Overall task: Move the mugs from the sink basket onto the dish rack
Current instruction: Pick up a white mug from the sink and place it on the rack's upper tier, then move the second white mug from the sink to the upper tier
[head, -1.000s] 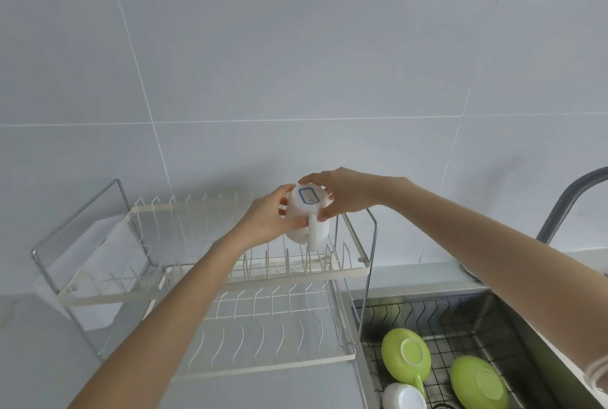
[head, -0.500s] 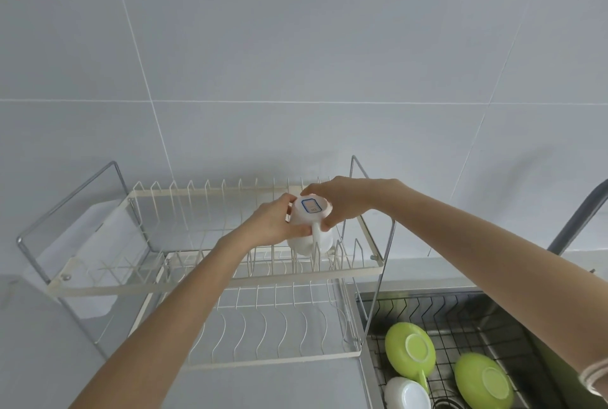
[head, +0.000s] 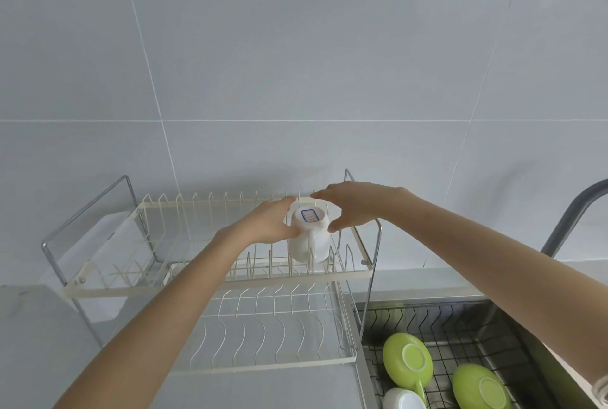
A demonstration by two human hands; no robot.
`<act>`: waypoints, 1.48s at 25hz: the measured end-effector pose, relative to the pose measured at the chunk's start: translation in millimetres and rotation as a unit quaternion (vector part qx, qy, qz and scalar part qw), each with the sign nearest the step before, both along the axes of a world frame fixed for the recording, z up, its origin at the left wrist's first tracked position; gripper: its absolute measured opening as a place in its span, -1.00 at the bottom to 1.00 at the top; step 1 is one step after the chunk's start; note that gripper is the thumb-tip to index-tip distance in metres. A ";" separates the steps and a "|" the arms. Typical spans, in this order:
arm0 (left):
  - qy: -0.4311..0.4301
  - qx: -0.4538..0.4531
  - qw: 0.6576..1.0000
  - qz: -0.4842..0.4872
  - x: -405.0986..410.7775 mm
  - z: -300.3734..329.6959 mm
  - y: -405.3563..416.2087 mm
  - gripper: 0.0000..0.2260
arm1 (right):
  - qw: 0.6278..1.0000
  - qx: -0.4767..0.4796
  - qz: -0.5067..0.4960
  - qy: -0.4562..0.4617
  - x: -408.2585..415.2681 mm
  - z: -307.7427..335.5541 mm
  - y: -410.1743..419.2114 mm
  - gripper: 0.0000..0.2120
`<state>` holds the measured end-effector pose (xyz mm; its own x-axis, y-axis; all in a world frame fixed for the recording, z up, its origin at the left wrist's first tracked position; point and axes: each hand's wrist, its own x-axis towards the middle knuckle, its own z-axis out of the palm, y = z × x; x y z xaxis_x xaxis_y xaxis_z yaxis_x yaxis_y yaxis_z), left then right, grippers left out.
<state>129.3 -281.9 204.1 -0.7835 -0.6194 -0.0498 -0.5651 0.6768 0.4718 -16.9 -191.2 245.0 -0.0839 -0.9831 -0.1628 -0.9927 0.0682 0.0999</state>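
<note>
A white mug (head: 311, 240) stands upside down on the right end of the top tier of the white wire dish rack (head: 230, 283), handle toward me and a blue-edged label on its base. My left hand (head: 263, 224) cups the mug's left side, thumb against it. My right hand (head: 358, 204) hovers just right of the mug with fingers spread, not gripping. In the sink basket (head: 460, 319) at the lower right lie two green mugs (head: 408, 361) (head: 480, 387), both upside down, and another white mug (head: 403, 400), partly cut off by the frame edge.
The rack's lower tier (head: 263, 336) holds nothing. A dark faucet (head: 572, 214) arches over the sink at the right. Grey tiled wall rises behind the rack, and grey counter lies left of and in front of it.
The white mug has come down from just above the top tier onto its prongs. My right hand has opened and drawn slightly off the mug, while my left hand stays against it.
</note>
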 end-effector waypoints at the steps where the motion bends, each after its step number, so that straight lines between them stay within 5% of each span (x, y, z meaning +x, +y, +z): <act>1: -0.004 -0.027 1.000 0.002 1.7 5.6 5.3 -0.46 | 1.000 -0.010 0.001 -0.001 -1.2 4.1 7.3 -0.33; 14: -0.030 -0.284 0.958 0.002 -13.4 51.1 123.8 -0.44 | 0.987 -0.153 -0.025 0.037 -24.0 19.2 141.5 -0.30; 24: 0.011 -0.265 0.963 -0.037 -82.9 22.7 188.7 -0.43 | 0.985 -0.143 -0.100 0.004 -92.9 -12.9 207.9 -0.31; 37: -0.090 -0.161 0.983 0.004 -142.3 -81.6 218.1 -0.37 | 0.983 -0.100 -0.102 -0.115 -160.0 -126.0 237.7 -0.26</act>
